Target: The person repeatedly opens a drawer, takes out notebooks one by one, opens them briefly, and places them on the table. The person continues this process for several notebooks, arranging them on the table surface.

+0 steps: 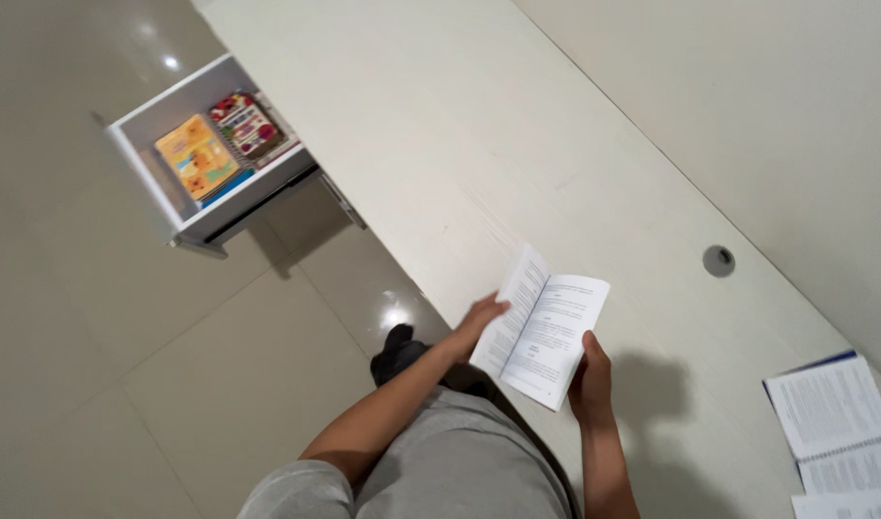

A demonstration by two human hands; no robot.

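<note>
Two hands, one booklet: both hands on a thin open booklet held over the desk edge.
Floor (94, 384): pale glossy tiles, ceiling-light reflections; fills left half of view.
Desk (440, 125): long white top, runs diagonally from top centre to lower right; round cable hole (718, 260) near far edge, well apart from booklet.
Wall (786, 86): plain off-white, behind desk, upper right.
Person: grey shirt (450, 471) at bottom centre, dark shoe (394, 354) on floor just below left hand.
Drawer (147, 178): white, pulled open at desk's left end, well apart from hands; holds an orange-yellow book (196, 157) w/ a red patterned spiral-bound book (247, 126) beside it, blue edge showing under the orange one.
Papers (830, 408): printed spiral-bound sheets w/ blue edge, lying on desk at lower right, apart from right hand.
Booklet (546, 327): small, thin, white pages w/ black printed text (too blurred to tell more); open, spine running up-down, left page tilted up, right page flatter. Held above desk's near edge, in front of person's body; shadow on desk to its right.
Left hand (477, 319): fingers closed onto left page's outer edge, arm reaching up from lower left.
Right hand (592, 377): gripping lower right corner, thumb on page face, other fingers hidden behind booklet.
</note>
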